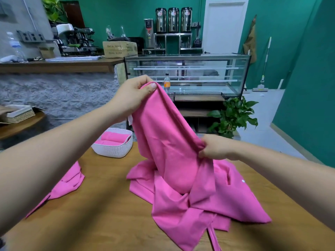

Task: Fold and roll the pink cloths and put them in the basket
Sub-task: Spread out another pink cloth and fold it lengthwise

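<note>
While both hands, left hand and right hand, pinch its edge, the crumpled pink cloth drapes onto a wooden table in a green-walled room.

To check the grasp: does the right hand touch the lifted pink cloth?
Touching. The head view shows the right hand pinching the lifted pink cloth at its edge.

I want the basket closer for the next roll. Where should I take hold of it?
Probably by the handle slot in the right end wall of the basket, coming from the right, fingers hooked in from outside. The slot sits just under the rim, so the rim serves as a grip bar. Free the right hand from the pink cloth first.
</note>
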Tool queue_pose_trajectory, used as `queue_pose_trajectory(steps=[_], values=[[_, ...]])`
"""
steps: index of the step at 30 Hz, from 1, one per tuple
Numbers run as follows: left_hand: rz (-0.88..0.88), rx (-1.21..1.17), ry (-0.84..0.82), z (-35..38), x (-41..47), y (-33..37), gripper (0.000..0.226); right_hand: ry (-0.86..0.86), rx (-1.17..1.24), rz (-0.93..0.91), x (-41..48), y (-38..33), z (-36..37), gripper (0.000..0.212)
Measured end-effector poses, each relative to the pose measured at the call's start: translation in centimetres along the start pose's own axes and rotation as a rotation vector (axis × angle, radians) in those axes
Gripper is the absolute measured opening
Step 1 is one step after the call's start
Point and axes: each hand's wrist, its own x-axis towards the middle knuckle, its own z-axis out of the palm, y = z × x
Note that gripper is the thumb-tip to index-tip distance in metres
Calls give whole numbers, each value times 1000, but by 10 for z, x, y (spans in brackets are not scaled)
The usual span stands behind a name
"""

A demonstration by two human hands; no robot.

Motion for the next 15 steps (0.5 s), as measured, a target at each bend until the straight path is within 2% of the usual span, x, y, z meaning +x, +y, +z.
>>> queue_pose_trajectory(steps=[1,4,6,8,10,12,15], values=[[-1,51,6,-4,-3,-3,26,32,70,24,1,14,0,3],[-63,244,-56,-8,-18,-6,30,266,262,109,6,44,-10,24],[-109,377,-217,2,-33,-7,33,411,375,99,6,52,-17,30],[-127,558,-421,19,-48,-14,49,440,376,71,1,48,-20,30],[-154,711,-605,35,-62,-29,58,354,274,27,-7,44,-20,24],[-155,773,-706,44,-73,-48,60,199,98,-35,-17,43,-19,22],[-140,673,-663,46,-83,-67,28,-179,-164,-31,-30,52,-10,56]])
